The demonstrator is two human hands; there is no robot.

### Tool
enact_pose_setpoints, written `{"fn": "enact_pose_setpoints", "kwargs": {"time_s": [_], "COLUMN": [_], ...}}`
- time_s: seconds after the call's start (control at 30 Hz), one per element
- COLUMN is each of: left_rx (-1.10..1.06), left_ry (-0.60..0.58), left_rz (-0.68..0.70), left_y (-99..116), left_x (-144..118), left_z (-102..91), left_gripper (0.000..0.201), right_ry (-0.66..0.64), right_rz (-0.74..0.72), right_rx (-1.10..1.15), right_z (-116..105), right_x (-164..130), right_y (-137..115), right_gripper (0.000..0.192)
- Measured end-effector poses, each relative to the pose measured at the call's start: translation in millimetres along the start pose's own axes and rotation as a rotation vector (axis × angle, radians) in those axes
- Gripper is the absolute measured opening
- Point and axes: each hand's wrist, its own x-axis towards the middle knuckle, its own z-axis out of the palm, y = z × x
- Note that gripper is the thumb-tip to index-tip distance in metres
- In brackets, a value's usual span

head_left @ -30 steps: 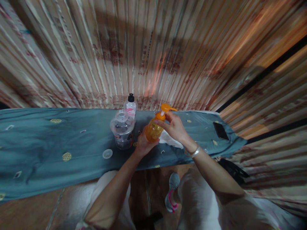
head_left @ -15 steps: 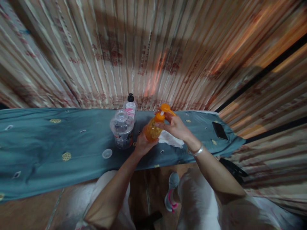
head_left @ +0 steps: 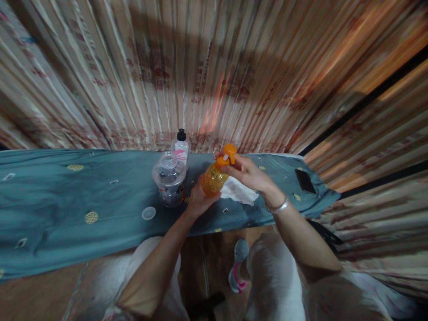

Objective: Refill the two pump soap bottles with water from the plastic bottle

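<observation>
An orange pump bottle [head_left: 212, 179] is held tilted just above the teal tablecloth [head_left: 67, 196]. My left hand [head_left: 198, 199] grips its lower body from below. My right hand [head_left: 248, 174] has its fingers closed around the orange pump head [head_left: 227, 153] at the bottle's neck. A white cloth [head_left: 238, 191] lies on the table under my right hand.
A clear wide plastic jar [head_left: 169, 179] without its lid stands left of the bottle, and a small bottle with a black cap [head_left: 181, 146] stands behind it. A round clear lid [head_left: 148, 213] lies on the cloth. A black phone [head_left: 305, 181] lies at the right end. Striped curtains hang behind.
My right hand has turned the pump head: its spout pointed right before and now faces away. The bottle has shifted slightly.
</observation>
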Motion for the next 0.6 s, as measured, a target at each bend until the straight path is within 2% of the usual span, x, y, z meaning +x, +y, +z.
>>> {"fn": "enact_pose_setpoints", "kwargs": {"time_s": [0.17,0.23,0.37,0.43,0.53,0.6], "left_rx": [-0.007,-0.028,-0.006,0.026,0.022,0.004], "left_ry": [0.001,-0.005,0.001,0.009,0.000,-0.006], "left_rz": [0.021,0.032,0.022,0.018,0.028,0.034], "left_y": [-0.1,0.7,0.8,0.4,-0.7,-1.8], "left_x": [0.2,-0.1,-0.3,-0.1,0.1,0.1], "left_z": [0.0,-0.4,-0.3,-0.2,-0.1,-0.1], "left_gripper": [0.072,0.072,0.073,0.072,0.071,0.071], "right_ry": [0.203,0.168,0.005,0.039,0.170,0.182], "right_rz": [0.051,0.032,-0.030,-0.013,0.035,0.029], "right_rx": [-0.208,-0.196,-0.115,-0.155,-0.235,-0.240], "right_z": [4.9,3.6,-2.4,-2.2,1.6,2.6], "right_x": [-1.4,-0.9,-0.4,-1.2,-2.5,-2.4], "right_y": [4.2,2.6,0.3,1.9,4.3,3.9], "right_gripper": [0.042,0.044,0.041,0.039,0.042,0.046]}}
